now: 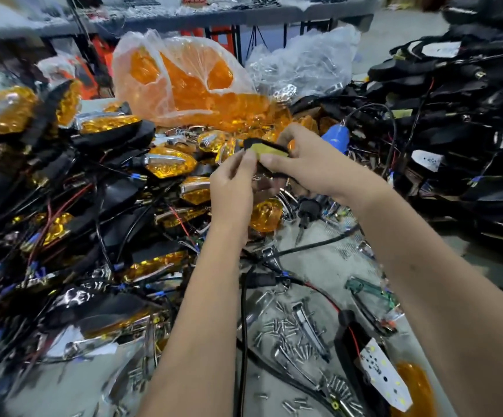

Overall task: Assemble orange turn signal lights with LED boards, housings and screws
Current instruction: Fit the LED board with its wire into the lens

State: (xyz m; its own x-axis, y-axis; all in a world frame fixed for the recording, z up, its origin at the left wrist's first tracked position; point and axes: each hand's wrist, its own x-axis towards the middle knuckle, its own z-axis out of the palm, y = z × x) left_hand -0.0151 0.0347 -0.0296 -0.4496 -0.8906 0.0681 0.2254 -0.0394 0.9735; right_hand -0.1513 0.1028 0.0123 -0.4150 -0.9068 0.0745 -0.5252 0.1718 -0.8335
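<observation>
Left: heap of finished orange-lens turn signals with black housings and wires [166, 167] on the bench [328, 266]. Left hand [232, 188] pinches the end of a small black housing with yellow-green board [269, 149], held up mid-frame above the bench; right hand [307, 164] fingers curled round its other end. Part looks light, rigid plastic, board fragile, so grip the housing edges. Loose silver screws [286, 329] below, white LED board [384, 380] far right. Red sign on the rear shelf, writing unreadable

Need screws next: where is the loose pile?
In the head view, the loose screws lie low on the bench, between the forearms, left of the white LED board.
</observation>
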